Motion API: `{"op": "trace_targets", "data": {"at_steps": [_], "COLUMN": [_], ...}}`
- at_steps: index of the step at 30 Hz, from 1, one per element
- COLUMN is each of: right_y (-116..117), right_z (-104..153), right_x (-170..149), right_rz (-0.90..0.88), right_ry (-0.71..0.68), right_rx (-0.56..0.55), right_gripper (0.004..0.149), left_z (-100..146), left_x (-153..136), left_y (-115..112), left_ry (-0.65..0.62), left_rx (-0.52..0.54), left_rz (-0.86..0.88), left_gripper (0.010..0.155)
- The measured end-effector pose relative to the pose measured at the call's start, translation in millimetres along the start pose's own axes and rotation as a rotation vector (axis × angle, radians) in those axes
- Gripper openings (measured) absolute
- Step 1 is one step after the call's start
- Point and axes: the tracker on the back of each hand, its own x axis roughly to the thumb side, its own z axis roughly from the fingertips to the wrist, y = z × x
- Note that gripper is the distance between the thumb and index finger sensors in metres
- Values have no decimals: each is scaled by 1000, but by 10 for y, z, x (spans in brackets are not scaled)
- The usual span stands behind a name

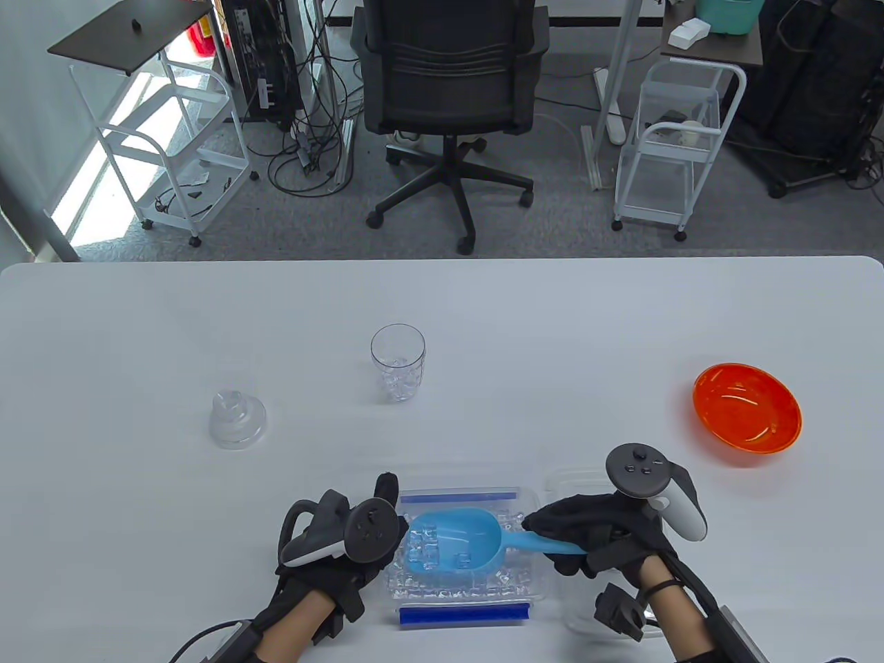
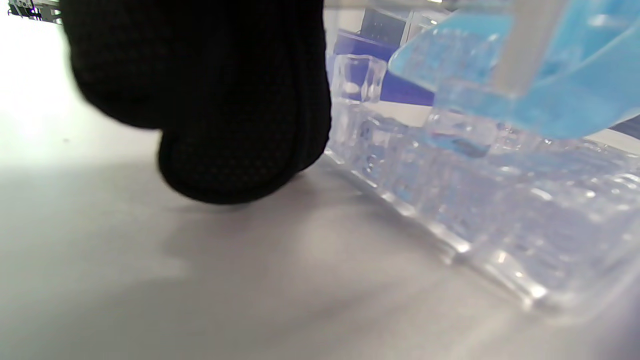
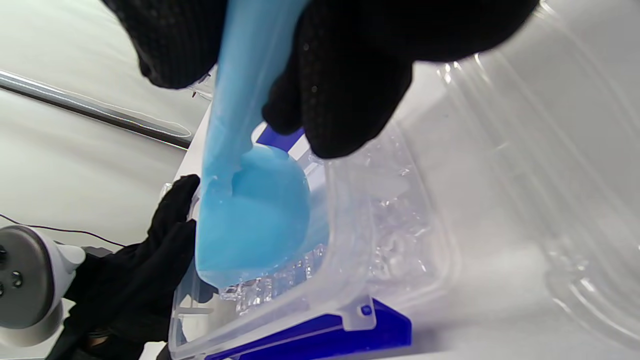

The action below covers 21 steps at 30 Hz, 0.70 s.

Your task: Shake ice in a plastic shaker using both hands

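Note:
A clear plastic shaker cup (image 1: 398,370) with some ice in it stands upright mid-table. Its clear lid (image 1: 237,418) lies apart to the left. A clear container of ice cubes (image 1: 466,585) with blue clips sits at the table's near edge. My right hand (image 1: 594,535) grips the handle of a blue scoop (image 1: 456,542), whose bowl holds a few cubes over the ice; the scoop also shows in the right wrist view (image 3: 250,220). My left hand (image 1: 359,532) rests against the container's left side, fingers (image 2: 225,100) touching the table beside the container wall (image 2: 450,200).
An orange bowl (image 1: 747,416) sits at the right of the table. The container's clear lid (image 1: 577,483) lies under my right hand. An office chair (image 1: 449,103) and white carts stand beyond the far table edge.

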Motion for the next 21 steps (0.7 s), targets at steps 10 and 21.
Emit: {"op": "trace_targets", "data": {"at_steps": [10, 21], "right_y": [-384, -658], "right_z": [270, 193], "right_x": [214, 755], "right_rz": [-24, -34], "right_ry": [-11, 52], "right_rx": [-97, -381], "right_gripper": [51, 52], "left_z": [1, 1], "left_x": [-6, -12], "left_y": [-2, -3], "left_ry": [-1, -1], "left_rx": [3, 2], "left_rz": [4, 12], "left_gripper": [67, 67]}}
